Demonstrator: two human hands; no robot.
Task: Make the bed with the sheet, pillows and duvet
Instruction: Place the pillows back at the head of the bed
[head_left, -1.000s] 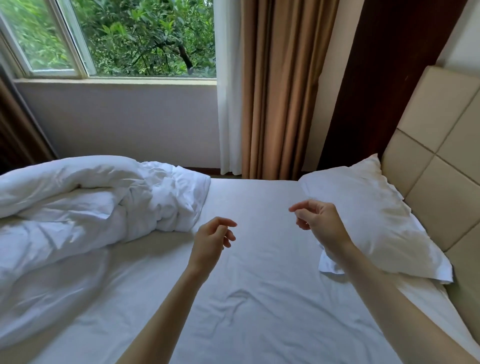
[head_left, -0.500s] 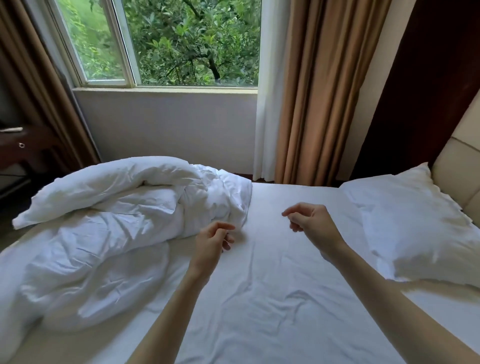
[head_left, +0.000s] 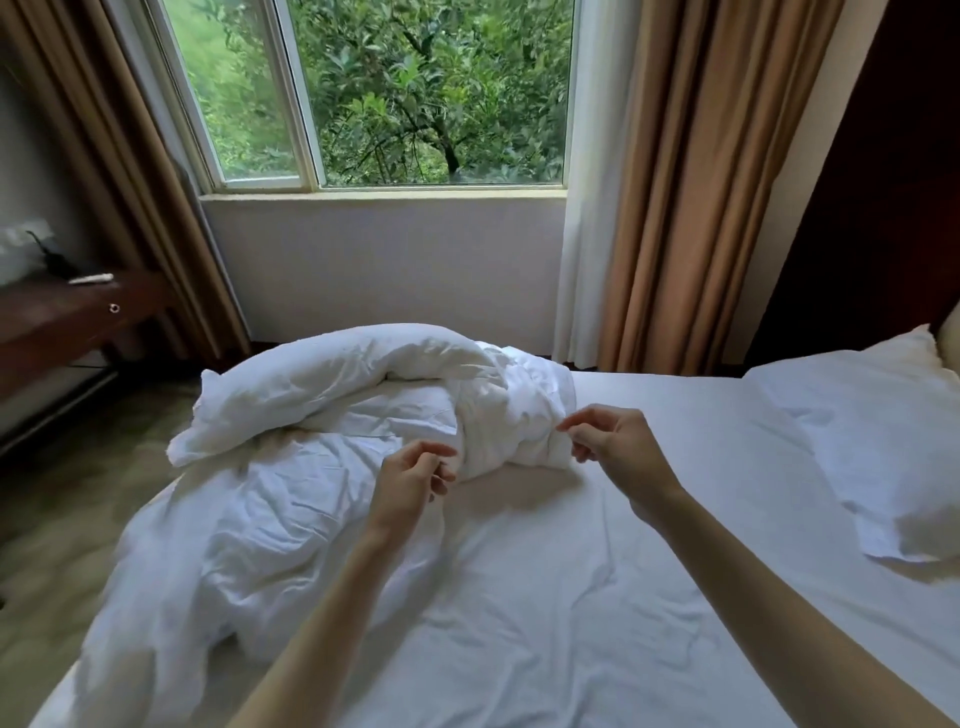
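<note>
A crumpled white duvet (head_left: 322, 467) lies heaped on the left half of the bed, spilling toward the foot. The white sheet (head_left: 597, 597) covers the mattress with a few creases. One white pillow (head_left: 883, 447) rests at the right by the headboard. My left hand (head_left: 410, 480) hovers at the near edge of the duvet's bunched end, fingers curled and apart, holding nothing. My right hand (head_left: 618, 447) is at the right tip of that bunched end, fingers loosely bent, just beside the fabric without gripping it.
A window (head_left: 374, 93) with brown curtains (head_left: 691, 182) stands beyond the bed. A dark wooden desk (head_left: 57, 317) sits at the left by the wall. Carpeted floor (head_left: 62, 519) runs along the bed's left side.
My view has swung left, away from the pillow and toward the duvet. Both hands have moved forward and left until they reach the duvet's bunched end.
</note>
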